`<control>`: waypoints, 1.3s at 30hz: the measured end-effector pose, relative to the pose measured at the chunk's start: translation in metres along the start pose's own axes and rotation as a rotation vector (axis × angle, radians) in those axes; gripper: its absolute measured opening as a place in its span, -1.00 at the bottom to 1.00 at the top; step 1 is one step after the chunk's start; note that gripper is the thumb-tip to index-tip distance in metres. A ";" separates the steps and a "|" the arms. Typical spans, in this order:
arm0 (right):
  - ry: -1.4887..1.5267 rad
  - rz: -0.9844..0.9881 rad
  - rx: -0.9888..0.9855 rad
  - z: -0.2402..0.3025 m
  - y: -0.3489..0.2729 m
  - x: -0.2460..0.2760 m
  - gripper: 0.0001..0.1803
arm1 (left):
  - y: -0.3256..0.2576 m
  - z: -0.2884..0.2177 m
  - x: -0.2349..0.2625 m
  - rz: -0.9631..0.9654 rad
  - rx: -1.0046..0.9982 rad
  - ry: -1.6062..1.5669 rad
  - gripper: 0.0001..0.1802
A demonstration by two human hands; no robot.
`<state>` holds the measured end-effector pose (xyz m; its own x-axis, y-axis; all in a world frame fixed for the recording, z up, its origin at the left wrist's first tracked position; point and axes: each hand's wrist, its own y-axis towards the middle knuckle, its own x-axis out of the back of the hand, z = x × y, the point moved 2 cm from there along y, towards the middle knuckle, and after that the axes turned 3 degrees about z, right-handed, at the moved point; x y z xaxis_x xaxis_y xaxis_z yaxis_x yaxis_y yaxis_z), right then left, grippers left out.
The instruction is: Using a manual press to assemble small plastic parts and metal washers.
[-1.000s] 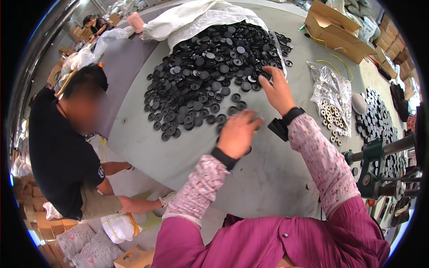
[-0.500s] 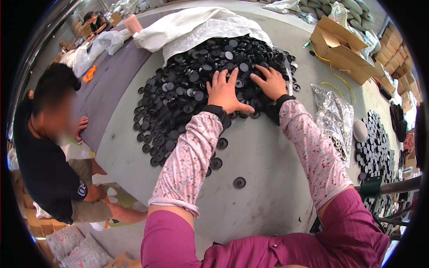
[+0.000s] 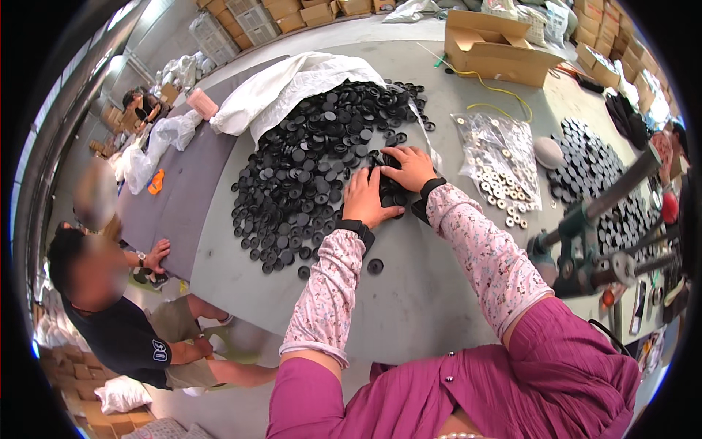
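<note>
A broad heap of round black plastic caps [image 3: 300, 172] spills over the grey tabletop out of a white woven sack [image 3: 292, 84]. My left hand [image 3: 365, 197] rests at the heap's near right edge, its fingers stretched forward and its thumb out to the right. Beside it my right hand [image 3: 411, 168] reaches in from the right with extended fingers. A small cluster of caps lies between and under both palms, partly hidden. One loose cap [image 3: 375, 266] sits on the table just in front of my left wrist.
To the right lie a clear bag with pale rings [image 3: 504, 157], a rounded grey lump [image 3: 549, 154] and many grey-topped discs [image 3: 578, 164]. A green metal hand press [image 3: 574, 249] stands near my right arm. An open carton [image 3: 501, 58] is behind. A person [image 3: 110, 314] sits at left.
My hands have come closer together and drawn back toward me, bringing some caps along to the heap's near right edge. The view has turned, showing more of the right side.
</note>
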<state>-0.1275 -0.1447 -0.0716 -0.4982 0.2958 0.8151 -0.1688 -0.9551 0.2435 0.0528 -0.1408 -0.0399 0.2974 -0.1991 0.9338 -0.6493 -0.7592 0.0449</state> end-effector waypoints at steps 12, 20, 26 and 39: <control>0.040 -0.046 0.110 0.041 -0.126 0.023 -0.29 | -0.115 -0.037 -0.014 -0.054 -0.082 0.081 0.16; 0.201 -0.195 0.193 0.009 -0.196 0.065 -0.35 | -0.176 -0.070 -0.030 -0.146 -0.189 -0.098 0.22; 0.187 -0.141 0.017 -0.021 -0.188 0.043 -0.39 | -0.237 -0.050 -0.017 -0.147 0.000 -0.139 0.27; 0.230 -0.091 0.152 -0.010 -0.198 0.035 -0.45 | -0.293 -0.055 -0.043 -0.339 0.065 0.082 -0.12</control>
<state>-0.1201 0.0551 -0.0964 -0.6697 0.3596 0.6497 -0.1007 -0.9108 0.4003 0.1920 0.1242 -0.0736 0.4292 0.1194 0.8953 -0.4765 -0.8121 0.3368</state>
